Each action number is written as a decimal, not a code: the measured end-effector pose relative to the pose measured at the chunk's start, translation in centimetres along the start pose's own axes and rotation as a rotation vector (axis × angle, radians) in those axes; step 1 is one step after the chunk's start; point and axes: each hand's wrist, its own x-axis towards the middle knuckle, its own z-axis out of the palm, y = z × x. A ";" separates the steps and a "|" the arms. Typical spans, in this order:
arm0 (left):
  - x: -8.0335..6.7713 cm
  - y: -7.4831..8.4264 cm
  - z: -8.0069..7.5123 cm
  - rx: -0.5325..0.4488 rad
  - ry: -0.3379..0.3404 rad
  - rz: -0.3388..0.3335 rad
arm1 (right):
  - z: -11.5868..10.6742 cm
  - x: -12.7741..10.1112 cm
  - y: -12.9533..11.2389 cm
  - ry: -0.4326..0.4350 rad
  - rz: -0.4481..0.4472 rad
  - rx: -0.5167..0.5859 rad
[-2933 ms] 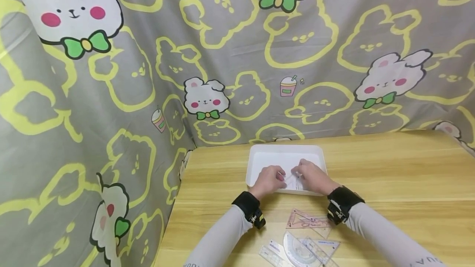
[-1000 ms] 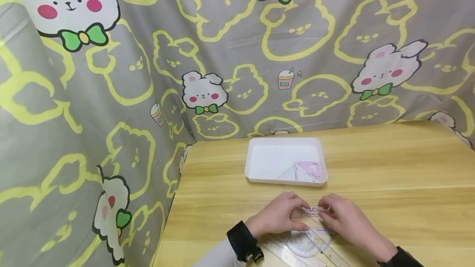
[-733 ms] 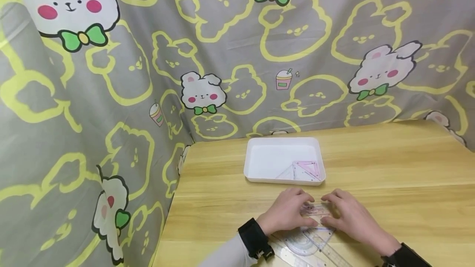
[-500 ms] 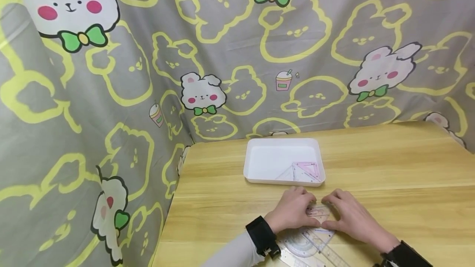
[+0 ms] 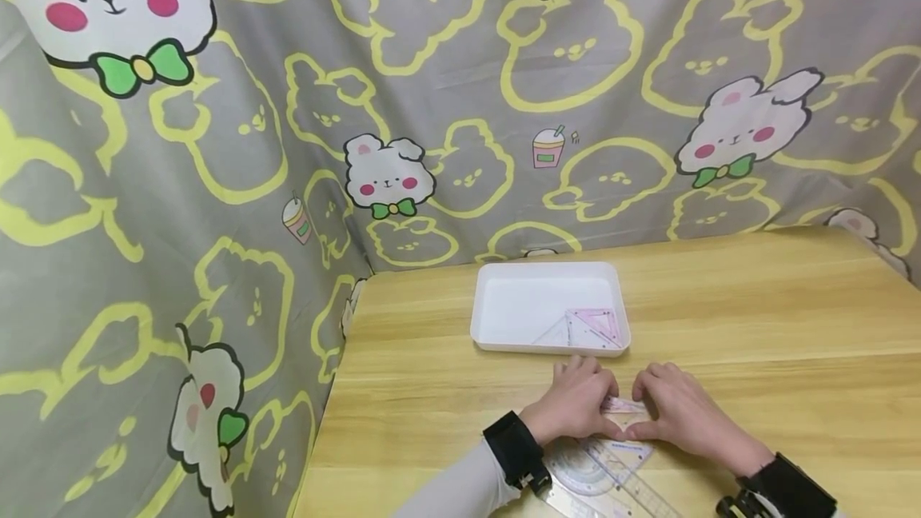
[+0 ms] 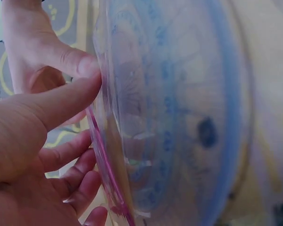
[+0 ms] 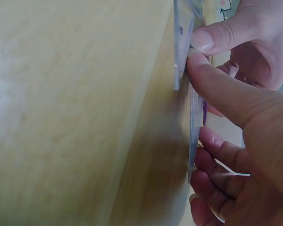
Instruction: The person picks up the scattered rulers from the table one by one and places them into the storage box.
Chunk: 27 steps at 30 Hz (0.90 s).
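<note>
While pinched by left hand [image 5: 576,410] and right hand [image 5: 672,414], pink set square [image 5: 623,405] held over protractor [image 5: 584,470], white tray [image 5: 496,318] just beyond.

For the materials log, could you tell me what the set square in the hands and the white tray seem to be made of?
Set square: apparently clear, pink-tinted plastic; the table's wood grain shows through it. White tray: probably smooth moulded plastic, with rounded corners and a soft sheen.
</note>
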 end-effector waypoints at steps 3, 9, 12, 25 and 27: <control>-0.1 -0.1 -0.1 -0.003 -0.012 -0.003 | -0.1 0.1 0.1 -0.052 0.002 0.084; -0.5 -0.2 0.0 -0.030 -0.005 -0.001 | -0.9 0.2 0.9 -0.170 0.007 0.389; -0.6 -0.3 0.2 -0.032 0.004 0.000 | -1.7 0.1 1.3 -0.200 0.012 0.512; 0.1 -0.8 -0.2 -0.186 0.113 0.086 | -4.2 1.6 0.5 0.105 -0.184 0.359; 0.2 -0.9 -0.5 -0.208 0.143 0.105 | -4.5 1.8 0.0 0.141 -0.173 0.332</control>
